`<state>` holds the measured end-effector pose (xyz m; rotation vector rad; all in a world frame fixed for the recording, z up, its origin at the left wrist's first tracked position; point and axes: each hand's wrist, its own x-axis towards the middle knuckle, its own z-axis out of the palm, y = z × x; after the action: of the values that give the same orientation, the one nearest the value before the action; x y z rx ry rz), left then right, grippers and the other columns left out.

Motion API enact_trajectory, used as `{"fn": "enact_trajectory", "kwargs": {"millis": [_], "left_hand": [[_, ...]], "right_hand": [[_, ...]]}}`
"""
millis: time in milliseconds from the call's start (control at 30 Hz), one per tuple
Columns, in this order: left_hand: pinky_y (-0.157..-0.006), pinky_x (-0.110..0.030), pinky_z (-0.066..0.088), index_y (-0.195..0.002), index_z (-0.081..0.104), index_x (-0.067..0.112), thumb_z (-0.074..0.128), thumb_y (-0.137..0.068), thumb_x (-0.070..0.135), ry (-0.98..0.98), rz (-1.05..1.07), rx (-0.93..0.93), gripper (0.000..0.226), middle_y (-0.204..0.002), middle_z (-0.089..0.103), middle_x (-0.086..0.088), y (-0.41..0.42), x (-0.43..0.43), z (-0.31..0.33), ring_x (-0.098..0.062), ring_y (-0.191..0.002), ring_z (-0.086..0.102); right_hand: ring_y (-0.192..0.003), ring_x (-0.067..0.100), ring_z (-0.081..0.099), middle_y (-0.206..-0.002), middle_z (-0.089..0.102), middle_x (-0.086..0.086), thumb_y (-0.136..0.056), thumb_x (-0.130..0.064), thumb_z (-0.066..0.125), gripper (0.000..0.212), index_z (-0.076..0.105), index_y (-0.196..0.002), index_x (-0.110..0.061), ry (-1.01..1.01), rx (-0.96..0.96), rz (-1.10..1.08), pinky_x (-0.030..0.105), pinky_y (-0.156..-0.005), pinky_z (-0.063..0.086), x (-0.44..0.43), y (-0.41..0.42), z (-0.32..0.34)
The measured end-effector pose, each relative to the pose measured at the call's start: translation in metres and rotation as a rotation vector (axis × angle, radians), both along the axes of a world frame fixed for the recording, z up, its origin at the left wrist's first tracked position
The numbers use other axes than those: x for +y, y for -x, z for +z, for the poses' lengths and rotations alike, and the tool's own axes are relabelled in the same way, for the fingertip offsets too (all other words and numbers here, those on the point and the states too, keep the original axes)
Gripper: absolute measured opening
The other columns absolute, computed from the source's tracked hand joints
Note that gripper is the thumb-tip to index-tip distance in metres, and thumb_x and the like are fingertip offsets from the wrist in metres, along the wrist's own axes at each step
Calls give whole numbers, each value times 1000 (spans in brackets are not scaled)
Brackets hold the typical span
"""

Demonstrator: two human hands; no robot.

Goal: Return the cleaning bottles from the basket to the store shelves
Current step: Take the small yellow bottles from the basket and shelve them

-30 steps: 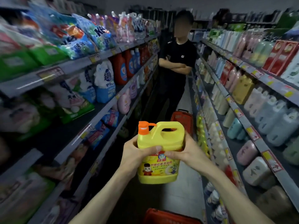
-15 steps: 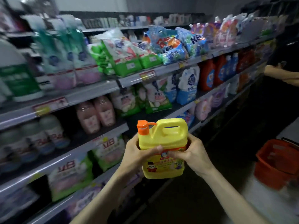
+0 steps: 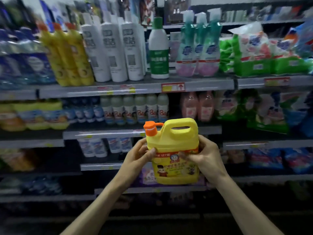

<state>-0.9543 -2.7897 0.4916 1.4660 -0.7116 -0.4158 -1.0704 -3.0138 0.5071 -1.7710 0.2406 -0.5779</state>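
You have one view, the wide-angle camera worn on your head. It faces the store shelves almost square on, tipped a little downward. Your forearms come up from the near bottom edge. Your left hand and right hand sit just below centre, close to the lens, holding the yellow bottle between them. The shelves stand farther off, blurred toward the far left and right.

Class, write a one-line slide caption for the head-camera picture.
The left hand and right hand hold an upright yellow jug with an orange cap in front of stocked store shelves.
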Motion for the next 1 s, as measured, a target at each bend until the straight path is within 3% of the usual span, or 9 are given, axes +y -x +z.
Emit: {"fn": "enact_trajectory", "kwargs": {"millis": [100, 300, 500, 700, 867, 1000], "left_hand": [[-98, -41, 59, -147, 52, 17, 57, -106, 31, 31, 112, 9, 44, -130, 73, -12, -13, 50, 5, -30, -121, 70], [-98, -40, 60, -146, 53, 14, 51, -104, 27, 98, 297, -12, 44, -131, 73, -11, -47, 154, 10, -29, -122, 70], [-93, -31, 61, -144, 56, 14, 49, -105, 25, 129, 416, -71, 41, -131, 74, -6, -81, 261, 24, -23, -121, 72], [-90, -27, 61, -145, 56, 16, 43, -112, 13, 123, 487, -89, 35, -129, 76, -2, -115, 351, 31, -19, -119, 73], [-90, -29, 62, -141, 61, 15, 49, -107, 19, 132, 601, -78, 36, -128, 76, -4, -149, 406, 26, -22, -118, 73], [-91, -29, 62, -139, 61, 18, 51, -103, 26, 141, 701, -61, 38, -128, 76, -2, -179, 440, 17, -19, -119, 73]], "right_hand": [[-99, 19, 78, -107, 81, 2, -66, -24, 94, 57, 73, -118, -14, -28, -18, 100, 48, -87, 65, 48, -34, 8], [-101, 21, 78, -110, 80, 2, -70, -29, 94, 57, 72, -120, -16, -37, -20, 255, 49, -87, 63, 151, -100, 18], [-95, 11, 78, -105, 81, -4, -68, -33, 90, 57, 71, -119, -14, -4, -35, 359, 27, -75, 62, 260, -160, 31], [-100, 17, 78, -108, 80, -1, -73, -34, 92, 54, 71, -120, -17, 1, -7, 432, 47, -87, 64, 349, -213, 32], [-99, 11, 77, -108, 80, -4, -75, -31, 91, 52, 70, -121, -18, 31, 10, 510, 39, -86, 65, 403, -261, 33], [-101, 11, 77, -109, 80, -5, -71, -39, 91, 58, 70, -122, -21, 36, 24, 573, 42, -87, 65, 441, -309, 28]]}}
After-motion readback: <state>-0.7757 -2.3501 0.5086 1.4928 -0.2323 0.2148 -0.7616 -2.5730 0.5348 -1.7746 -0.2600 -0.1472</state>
